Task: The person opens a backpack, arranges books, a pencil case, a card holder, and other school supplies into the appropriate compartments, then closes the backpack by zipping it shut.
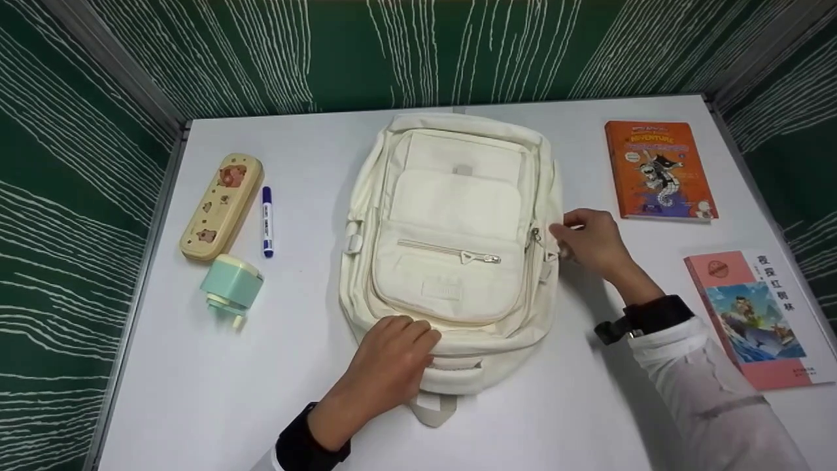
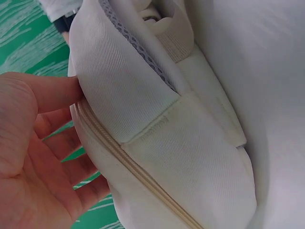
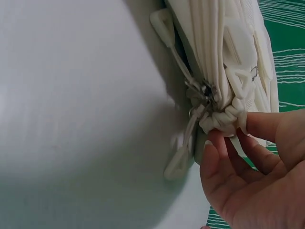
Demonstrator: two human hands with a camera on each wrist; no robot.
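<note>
A cream backpack lies flat with its front pocket up and its carry handle towards me. At the handle end, my left hand grips the bag's edge. In the left wrist view its thumb lies over the fabric beside a zip, with the other fingers behind the edge. My right hand is at the bag's right side. Its thumb and fingers pinch gathered cream fabric just under the metal zip sliders. Two long zip pulls hang there, one being the lower pull.
On the left of the white table lie a yellow pencil case, a blue-capped marker and a mint-green crank pencil sharpener. An orange book and a pink-and-white book lie on the right.
</note>
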